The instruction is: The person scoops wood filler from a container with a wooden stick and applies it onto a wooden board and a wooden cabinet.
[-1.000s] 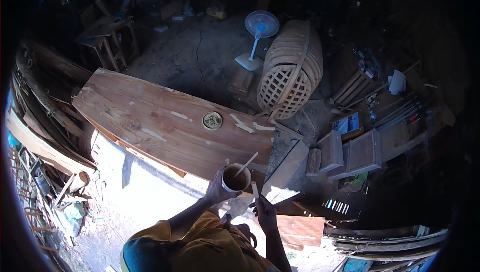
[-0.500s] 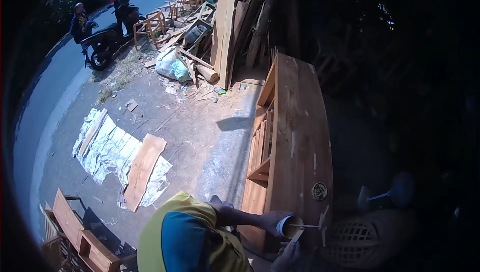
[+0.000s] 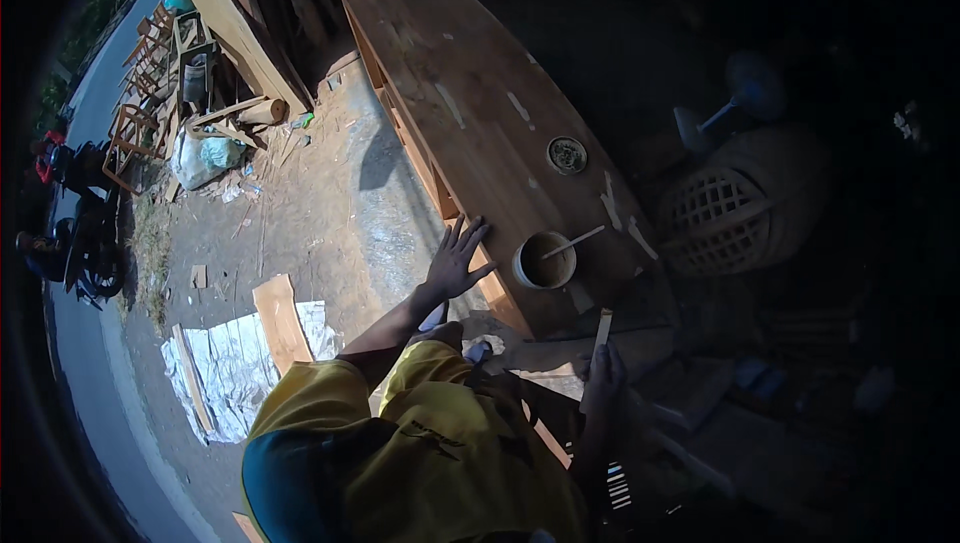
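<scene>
My left hand (image 3: 460, 258), fingers spread, rests on the near left edge of a long wooden cabinet (image 3: 480, 168). Just right of it a round white tub (image 3: 518, 271) of brown paste stands on the cabinet top, a thin pale stick (image 3: 574, 242) leaning out over its rim. Beyond the end of the cabinet my right hand (image 3: 604, 375) is closed around a flat, pale, scraper-like strip (image 3: 604, 327), its tip pointing up and coloured yellowish-brown. Pale streaks of filler mark the wood. The right hand's fingers are partly in shadow.
A round patterned dish (image 3: 567, 155) and thin wood slivers (image 3: 611, 205) lie on the cabinet top. To the right are a woven basket (image 3: 715, 213) and a fan-like object (image 3: 750, 93) in shadow. Planks (image 3: 235, 23), scrap, a white sheet (image 3: 235, 368) and a motorbike (image 3: 95, 243) are leftward.
My left hand has let go of the tub, which now stands on the cabinet, and lies on the cabinet edge. My right hand has drawn the strip away from the tub. The view has turned right.
</scene>
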{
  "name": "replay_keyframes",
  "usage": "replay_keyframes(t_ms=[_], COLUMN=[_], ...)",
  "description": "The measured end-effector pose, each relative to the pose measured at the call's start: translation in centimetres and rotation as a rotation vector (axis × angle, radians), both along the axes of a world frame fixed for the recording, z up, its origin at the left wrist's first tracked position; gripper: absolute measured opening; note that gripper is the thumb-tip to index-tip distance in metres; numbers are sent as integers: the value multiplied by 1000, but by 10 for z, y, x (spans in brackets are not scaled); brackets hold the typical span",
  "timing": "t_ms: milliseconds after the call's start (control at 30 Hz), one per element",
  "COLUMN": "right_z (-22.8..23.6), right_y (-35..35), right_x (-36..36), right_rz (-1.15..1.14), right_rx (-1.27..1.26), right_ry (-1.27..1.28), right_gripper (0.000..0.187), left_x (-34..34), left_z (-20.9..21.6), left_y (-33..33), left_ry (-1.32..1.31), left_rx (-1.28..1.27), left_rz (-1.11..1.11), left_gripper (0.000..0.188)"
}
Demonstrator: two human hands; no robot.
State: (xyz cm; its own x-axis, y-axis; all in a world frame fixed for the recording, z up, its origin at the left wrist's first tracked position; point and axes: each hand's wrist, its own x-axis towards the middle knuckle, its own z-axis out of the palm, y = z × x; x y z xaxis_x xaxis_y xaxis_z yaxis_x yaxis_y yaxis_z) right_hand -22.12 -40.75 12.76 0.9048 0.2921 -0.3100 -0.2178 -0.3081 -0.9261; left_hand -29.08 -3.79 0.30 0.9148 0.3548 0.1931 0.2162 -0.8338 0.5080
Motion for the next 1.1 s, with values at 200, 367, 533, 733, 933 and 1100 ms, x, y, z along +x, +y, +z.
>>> replay_keyframes(t_ms=[200,367,533,733,933,1100], right_z=[0,-14,-12,-24,-39,-97], right_y=[12,50,91,127,117,86], right_x=[-15,-43,-79,-115,-135,-168], right_rz=[-34,-145,-334,-554,-616,-590], right_rx=[-11,-31,113,176,87,-137], right_ry=[-22,-82,50,97,1,-155], right_gripper=[30,28,29,32,33,42], left_x=[41,32,32,42,55,32], left_z=[0,-16,-6,-16,-10,-62], left_y=[28,34,50,91,138,151], left_ry=[-21,-23,-26,-39,-224,75], left_rx=[114,101,75,88,10,-1172], left_rz=[-80,-92,-241,-436,10,374], left_gripper=[77,75,73,68,73,83])
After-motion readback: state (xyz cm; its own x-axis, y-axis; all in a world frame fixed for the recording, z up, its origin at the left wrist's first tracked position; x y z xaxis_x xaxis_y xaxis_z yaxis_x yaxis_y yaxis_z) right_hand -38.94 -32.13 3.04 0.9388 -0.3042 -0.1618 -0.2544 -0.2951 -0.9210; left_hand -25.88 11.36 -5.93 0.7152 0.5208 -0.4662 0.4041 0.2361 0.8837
